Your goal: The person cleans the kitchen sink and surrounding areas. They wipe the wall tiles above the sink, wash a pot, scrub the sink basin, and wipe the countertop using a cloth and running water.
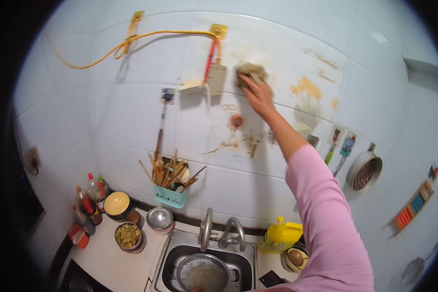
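My right hand (pixel 259 96), at the end of a pink sleeve, presses a crumpled greyish-brown cloth (pixel 252 73) against the white wall tiles (pixel 277 51). The cloth is just right of a power strip (pixel 217 80) hung on the wall. Low in the picture, only a fingertip or so of my left hand (pixel 196 289) shows at the near rim of a metal pot (pixel 179 272). That pot stands in the steel sink (pixel 253 270) and holds cloudy water. Whether the left hand grips anything cannot be seen.
Two faucets (pixel 206 230) rise behind the sink. A yellow jug (pixel 281 235) stands to its right. Bottles (pixel 84 200), bowls (pixel 117 204) and a food bowl (pixel 128 236) are at left. A turquoise chopstick holder (pixel 169 196), a strainer (pixel 365 171) and a yellow cable (pixel 160 33) hang on the wall.
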{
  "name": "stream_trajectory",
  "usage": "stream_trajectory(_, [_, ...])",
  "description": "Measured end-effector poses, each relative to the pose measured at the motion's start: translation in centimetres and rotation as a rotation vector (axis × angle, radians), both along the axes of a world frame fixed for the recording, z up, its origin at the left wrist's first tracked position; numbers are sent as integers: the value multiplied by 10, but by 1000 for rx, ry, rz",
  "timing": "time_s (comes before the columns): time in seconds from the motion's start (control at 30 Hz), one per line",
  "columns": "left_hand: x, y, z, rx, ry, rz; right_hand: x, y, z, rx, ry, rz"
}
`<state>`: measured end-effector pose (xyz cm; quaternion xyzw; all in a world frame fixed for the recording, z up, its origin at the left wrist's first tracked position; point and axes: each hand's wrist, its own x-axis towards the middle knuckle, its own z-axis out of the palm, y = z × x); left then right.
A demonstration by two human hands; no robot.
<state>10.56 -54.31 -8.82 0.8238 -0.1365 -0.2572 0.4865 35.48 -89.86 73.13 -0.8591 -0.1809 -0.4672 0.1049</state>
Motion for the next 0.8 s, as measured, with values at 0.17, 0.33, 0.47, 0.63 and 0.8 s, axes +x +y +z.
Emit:
stream_trajectory(0.17, [5,12,-14,0,2,-110,21,33,32,-375,-162,-336])
stream_trajectory(0.33, [8,12,-26,35,-155,-211,0,-72,20,-606,-359,-611])
stream_trajectory(0.47, [8,10,-31,225,-228,-153,-86,-198,24,-379,-479,-660])
stream_trajectory(0.63, [10,8,-25,115,-261,-184,-224,-314,12,-80,-376,-1170])
stream_trajectory(0.8, [9,3,-14,176,-247,-73,-171,-280,10,162,-404,-855])
